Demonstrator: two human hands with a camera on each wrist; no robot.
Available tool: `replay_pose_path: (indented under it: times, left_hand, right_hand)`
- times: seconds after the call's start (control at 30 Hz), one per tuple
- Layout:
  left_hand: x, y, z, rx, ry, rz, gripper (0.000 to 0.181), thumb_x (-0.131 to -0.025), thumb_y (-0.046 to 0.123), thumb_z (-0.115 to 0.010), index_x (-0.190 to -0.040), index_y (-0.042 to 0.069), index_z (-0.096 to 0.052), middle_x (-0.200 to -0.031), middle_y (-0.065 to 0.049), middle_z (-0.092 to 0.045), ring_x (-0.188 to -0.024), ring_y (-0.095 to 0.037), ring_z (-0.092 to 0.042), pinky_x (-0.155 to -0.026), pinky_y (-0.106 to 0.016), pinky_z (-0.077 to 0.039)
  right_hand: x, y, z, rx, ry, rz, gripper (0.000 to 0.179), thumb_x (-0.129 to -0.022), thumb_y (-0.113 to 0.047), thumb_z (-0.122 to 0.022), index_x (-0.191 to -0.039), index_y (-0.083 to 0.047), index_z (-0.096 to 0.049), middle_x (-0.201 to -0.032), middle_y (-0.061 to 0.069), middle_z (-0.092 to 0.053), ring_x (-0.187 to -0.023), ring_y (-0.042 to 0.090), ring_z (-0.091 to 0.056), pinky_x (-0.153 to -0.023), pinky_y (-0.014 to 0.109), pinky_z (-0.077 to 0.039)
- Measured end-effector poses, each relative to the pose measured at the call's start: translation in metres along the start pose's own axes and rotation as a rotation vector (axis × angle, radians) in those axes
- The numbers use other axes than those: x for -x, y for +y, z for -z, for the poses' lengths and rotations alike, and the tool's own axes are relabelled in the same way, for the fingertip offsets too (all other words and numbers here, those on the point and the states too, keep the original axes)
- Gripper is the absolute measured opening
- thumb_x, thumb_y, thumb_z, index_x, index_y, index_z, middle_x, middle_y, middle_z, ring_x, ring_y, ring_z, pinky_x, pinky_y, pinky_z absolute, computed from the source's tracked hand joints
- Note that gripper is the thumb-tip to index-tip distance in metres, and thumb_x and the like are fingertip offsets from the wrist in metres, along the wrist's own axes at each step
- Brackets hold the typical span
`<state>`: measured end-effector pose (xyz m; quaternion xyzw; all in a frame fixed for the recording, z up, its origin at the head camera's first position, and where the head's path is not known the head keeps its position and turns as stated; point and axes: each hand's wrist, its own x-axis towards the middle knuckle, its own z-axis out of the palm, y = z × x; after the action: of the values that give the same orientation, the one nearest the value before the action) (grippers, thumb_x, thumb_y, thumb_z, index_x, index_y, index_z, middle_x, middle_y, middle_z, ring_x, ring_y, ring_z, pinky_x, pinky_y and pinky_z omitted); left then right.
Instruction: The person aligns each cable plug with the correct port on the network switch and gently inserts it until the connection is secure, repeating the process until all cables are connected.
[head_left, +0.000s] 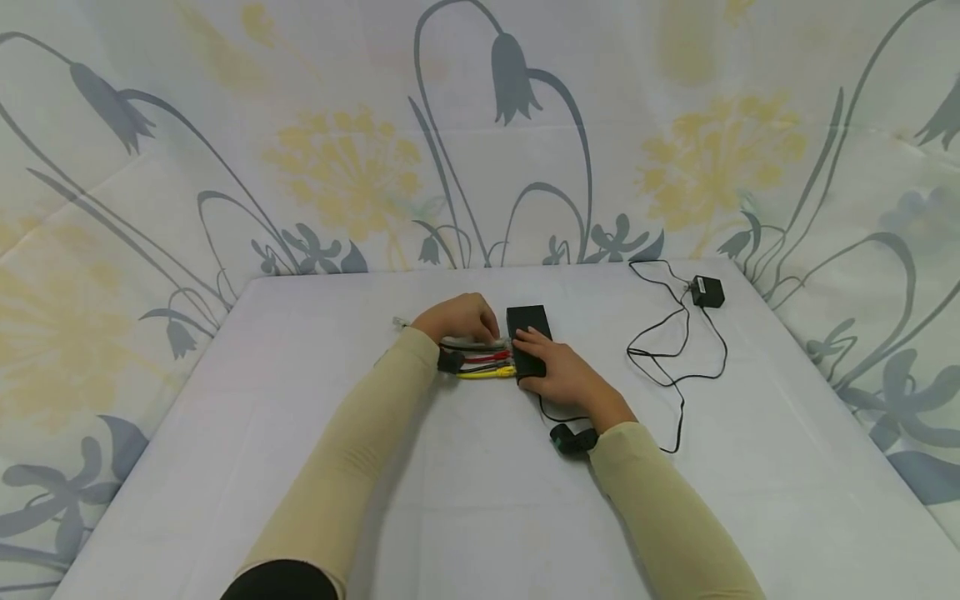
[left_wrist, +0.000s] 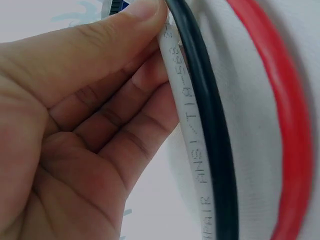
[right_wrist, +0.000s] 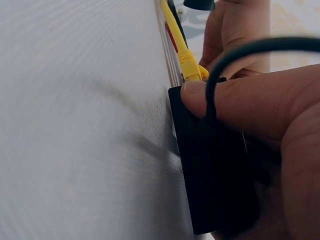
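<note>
A small black network switch [head_left: 528, 318] lies on the white table with network cables at its left side. My right hand [head_left: 562, 371] holds it, fingers over the top and thumb at the near edge beside a yellow cable's plug [right_wrist: 189, 67]. My left hand [head_left: 461, 317] pinches a white network cable [left_wrist: 191, 120] close to its end, right at the switch; whether that plug is in a port is hidden. Next to it run a black cable [left_wrist: 216, 125] and a red cable [left_wrist: 287, 105]. A dark cord [right_wrist: 250, 48] rises past my right thumb.
A black power adapter [head_left: 707, 292] sits at the table's back right, with a loosely tangled thin cord [head_left: 678, 381] below it. Left of my left hand, a clear cable plug [head_left: 400, 322] lies on the table [head_left: 495, 483]. Patterned cloth hangs behind.
</note>
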<state>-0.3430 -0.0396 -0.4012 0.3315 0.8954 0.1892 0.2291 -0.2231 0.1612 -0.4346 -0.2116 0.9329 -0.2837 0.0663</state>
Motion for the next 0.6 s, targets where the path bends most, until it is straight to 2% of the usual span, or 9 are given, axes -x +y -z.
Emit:
replay_pose_path:
  times: [0.3, 0.6]
  left_hand:
    - [0.0009, -0.0018, 0.0015, 0.038, -0.036, 0.044, 0.008, -0.081, 0.023, -0.068, -0.087, 0.021, -0.073, -0.088, 0.006, -0.069, -0.077, -0.010, -0.063, -0.072, -0.026, -0.051]
    - [0.0029, -0.0089, -0.0050, 0.104, -0.012, 0.027, 0.010, -0.081, 0.027, -0.068, -0.090, 0.023, -0.072, -0.094, 0.007, -0.068, -0.081, -0.009, -0.062, -0.075, -0.025, -0.050]
  right_hand:
    - [-0.0018, 0.0003, -0.0010, -0.011, -0.002, 0.005, 0.067, -0.083, -0.031, -0.063, -0.142, -0.019, -0.033, -0.151, -0.003, -0.022, -0.140, 0.020, -0.018, -0.108, 0.048, -0.027]
    - [-0.0006, 0.0012, -0.0002, -0.028, -0.006, 0.003, 0.067, -0.082, -0.030, -0.063, -0.141, -0.019, -0.034, -0.151, -0.004, -0.022, -0.141, 0.021, -0.017, -0.107, 0.051, -0.027]
